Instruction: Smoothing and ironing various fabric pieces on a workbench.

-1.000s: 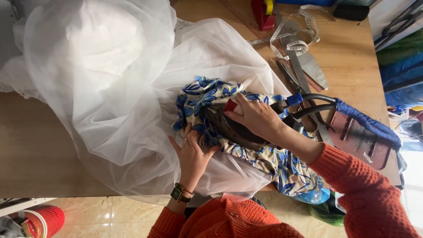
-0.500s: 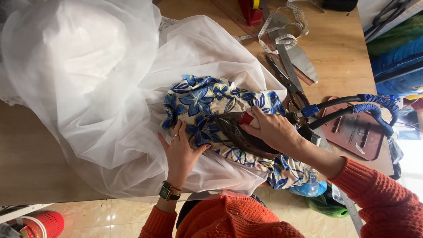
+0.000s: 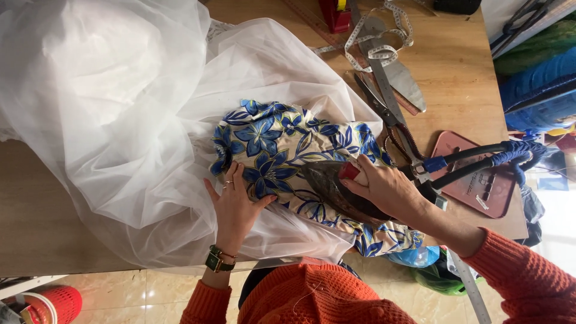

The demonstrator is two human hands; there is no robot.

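Pressing a printed fabric piece on a wooden table (image 3: 468, 66), seen from the head camera. A large sheet of sheer white tulle (image 3: 108, 102) covers most of the table and spreads away from the grip on the far side, its folds running under the work. On it lies the blue-and-cream floral fabric (image 3: 270, 141), directly beneath and ahead of the iron. The part ahead of the iron's tip and under the left hand looks fairly flat; the edge on the near side of the grip, toward the person's body, is rumpled and hangs over the table edge. By this showing the pressing appears partly done, with that near edge left to do.

The right hand (image 3: 384, 189) is closed round the handle of a dark iron (image 3: 336, 189), fingers wrapped, the thumb beside a red knob (image 3: 349, 171); the soleplate lies on the floral fabric. The left hand (image 3: 237, 204) lies open and flat, palm down, fingers spread, just ahead of the iron's tip, holding nothing but pinning the cloth. A wristwatch (image 3: 215, 260) sits on that wrist.

Behind the grip, toward the wrist, lie a pink board (image 3: 474, 186) and the blue-wrapped cord (image 3: 516, 156). Beyond the iron hand lie large scissors (image 3: 384, 108) and a white measuring tape (image 3: 384, 51).
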